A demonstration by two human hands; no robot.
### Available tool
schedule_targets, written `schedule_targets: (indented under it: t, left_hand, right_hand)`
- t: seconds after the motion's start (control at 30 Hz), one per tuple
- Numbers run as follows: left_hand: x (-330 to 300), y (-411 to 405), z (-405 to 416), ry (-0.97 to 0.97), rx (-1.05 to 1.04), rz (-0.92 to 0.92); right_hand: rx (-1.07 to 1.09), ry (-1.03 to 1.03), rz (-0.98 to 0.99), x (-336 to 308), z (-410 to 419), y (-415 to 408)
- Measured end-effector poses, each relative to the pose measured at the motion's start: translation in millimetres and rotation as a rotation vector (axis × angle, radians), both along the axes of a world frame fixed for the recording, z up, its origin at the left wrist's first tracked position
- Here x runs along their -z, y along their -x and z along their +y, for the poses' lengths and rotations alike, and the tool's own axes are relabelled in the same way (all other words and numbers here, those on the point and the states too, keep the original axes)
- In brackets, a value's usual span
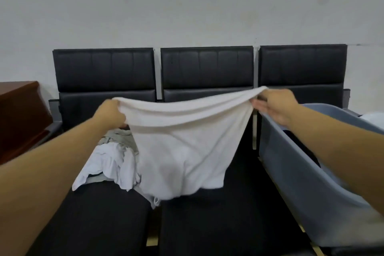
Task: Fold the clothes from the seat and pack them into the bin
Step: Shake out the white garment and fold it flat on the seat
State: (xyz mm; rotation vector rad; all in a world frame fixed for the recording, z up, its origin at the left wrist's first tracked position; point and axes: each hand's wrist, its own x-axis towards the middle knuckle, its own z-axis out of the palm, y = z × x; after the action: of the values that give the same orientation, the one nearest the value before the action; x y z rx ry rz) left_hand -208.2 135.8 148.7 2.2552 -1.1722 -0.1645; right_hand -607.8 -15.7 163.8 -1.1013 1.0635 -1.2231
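A: We open on the white garment (182, 143), stretched wide in mid-air above the middle seat (207, 220) of the black bench. Its top edge runs taut from one hand to the other, and the body of it hangs down, the lower hem drooping close to the cushion.

B: And we can see both grips. The left hand (110, 113) has its fingers curled round the left corner, fabric bunched into the fist. The right hand (274, 106) pinches the other corner, where the cloth gathers into tight folds; its fingers are a little blurred, but the hold is plain.

A: Just behind and left of the hanging cloth we have the pile of clothes (110, 160), crumpled on the left seat (93, 218), white pieces on top with something pale grey-green tucked behind.

B: On our right sits the grey bin (295, 164), tilted on the right-hand seat, its rim passing just under the right wrist. We catch something white (374, 117) past its far edge, though we cannot tell what it is.

A: Further out, three padded black backrests (207, 66) stand against a plain pale wall (187, 2), and a reddish-brown wooden piece of furniture (18, 114) sits at the far left.
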Motion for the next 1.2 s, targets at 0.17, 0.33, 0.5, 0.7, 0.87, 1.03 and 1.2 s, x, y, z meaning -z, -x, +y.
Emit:
schedule_targets:
  t: [0.17, 0.33, 0.5, 0.7, 0.87, 1.03, 1.2]
  left_hand:
    - [-73, 4, -9, 0.143, -0.014, -0.080]
    - [-119, -1, -3, 0.249, -0.005, -0.107]
    - [-137, -10, 3, 0.360, -0.024, -0.070]
    - [-145, -8, 11, 0.325, 0.035, -0.080]
    - [-144, -2, 7, 0.298, 0.084, 0.046]
    - [-128, 11, -9, 0.329, 0.128, 0.374]
    - [-115, 14, -22, 0.399, 0.116, 0.499]
  right_hand:
    - [0.081, 0.187, -0.126, -72, -1, -7]
    - [0.114, 0.308, -0.087, -113, -10, 7]
    - [0.229, 0.396, -0.023, -136, 3, 20]
    - [0.351, 0.538, 0.107, -144, 12, 35]
    - [0.393, 0.539, 0.137, -139, 4, 41]
    - [0.211, 0.289, -0.092, -117, -14, 32]
    - [0.129, 0.212, -0.171, -94, -20, 13]
